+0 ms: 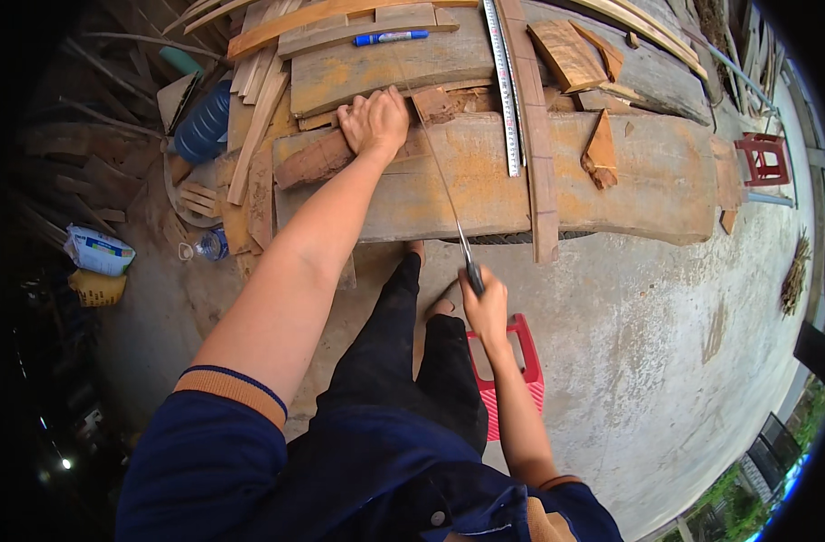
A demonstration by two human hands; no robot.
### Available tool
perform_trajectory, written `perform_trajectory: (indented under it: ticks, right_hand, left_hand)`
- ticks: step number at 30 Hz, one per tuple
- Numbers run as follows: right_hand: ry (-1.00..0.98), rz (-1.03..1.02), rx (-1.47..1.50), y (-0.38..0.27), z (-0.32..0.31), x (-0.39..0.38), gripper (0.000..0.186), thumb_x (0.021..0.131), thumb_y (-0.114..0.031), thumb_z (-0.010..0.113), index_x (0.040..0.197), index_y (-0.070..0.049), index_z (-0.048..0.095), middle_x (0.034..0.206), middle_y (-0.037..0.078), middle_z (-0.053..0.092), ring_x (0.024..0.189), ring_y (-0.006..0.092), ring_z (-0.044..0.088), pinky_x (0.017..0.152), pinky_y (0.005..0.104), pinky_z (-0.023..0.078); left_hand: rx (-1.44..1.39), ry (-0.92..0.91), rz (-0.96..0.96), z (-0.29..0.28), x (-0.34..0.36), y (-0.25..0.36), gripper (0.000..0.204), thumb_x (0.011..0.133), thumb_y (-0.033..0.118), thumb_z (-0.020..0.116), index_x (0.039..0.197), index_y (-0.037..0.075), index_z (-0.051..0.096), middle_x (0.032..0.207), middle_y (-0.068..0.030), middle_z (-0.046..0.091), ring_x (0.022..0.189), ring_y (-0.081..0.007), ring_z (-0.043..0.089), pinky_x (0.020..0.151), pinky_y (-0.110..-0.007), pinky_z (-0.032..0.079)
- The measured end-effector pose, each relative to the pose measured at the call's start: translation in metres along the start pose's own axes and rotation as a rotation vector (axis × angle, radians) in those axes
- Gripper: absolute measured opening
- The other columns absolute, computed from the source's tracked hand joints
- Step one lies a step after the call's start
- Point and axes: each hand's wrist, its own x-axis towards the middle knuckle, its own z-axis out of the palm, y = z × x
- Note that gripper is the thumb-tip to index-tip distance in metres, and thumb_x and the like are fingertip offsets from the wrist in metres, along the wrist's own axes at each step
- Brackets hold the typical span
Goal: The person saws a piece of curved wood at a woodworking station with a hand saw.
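A handsaw (449,194) runs its thin blade away from me across a rough reddish-brown piece of wood (315,160). My right hand (487,300) is closed round the saw's black handle, just off the near edge of the plank bench (647,208). With fingers bent, my left hand (375,122) presses the wood down left of the blade. The short end (433,106) of that wood shows right of the blade. Whether the blade has cut through cannot be made out. Beyond it lies a blue marker pen (390,38).
A steel ruler (507,99) and a marked wood strip (537,154) cross the bench to the right. Wood offcuts (568,56) lie beyond. Below stands a red plastic stool (532,361). Left are a blue water jug (203,125) and stacked wood strips (259,131).
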Motion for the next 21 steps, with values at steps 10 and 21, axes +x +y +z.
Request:
perform_trajectory:
  ticks: [10, 21]
  right_hand:
    - [0.030, -0.034, 0.118, -0.034, 0.005, 0.041, 0.033, 0.094, -0.027, 0.063, 0.083, 0.004, 0.059, 0.070, 0.029, 0.056, 0.071, 0.0512, 0.057, 0.064, 0.0465, 0.047]
    - [-0.107, 0.125, -0.026, 0.007, -0.042, -0.072, 0.027, 0.093, -0.022, 0.064, 0.086, 0.004, 0.058, 0.072, 0.030, 0.055, 0.074, 0.0519, 0.056, 0.065, 0.0472, 0.046]
  left_hand:
    - [-0.050, 0.012, 0.048, -0.005, -0.006, 0.012, 0.056, 0.105, 0.037, 0.031, 0.094, 0.005, 0.075, 0.098, -0.0155, 0.073, 0.105, -0.0300, 0.063, 0.100, -0.047, 0.037]
    - [-0.016, 0.018, 0.028, -0.010, -0.003, 0.003, 0.056, 0.105, 0.038, 0.031, 0.092, 0.005, 0.075, 0.096, -0.0152, 0.073, 0.104, -0.0290, 0.063, 0.099, -0.046, 0.037]
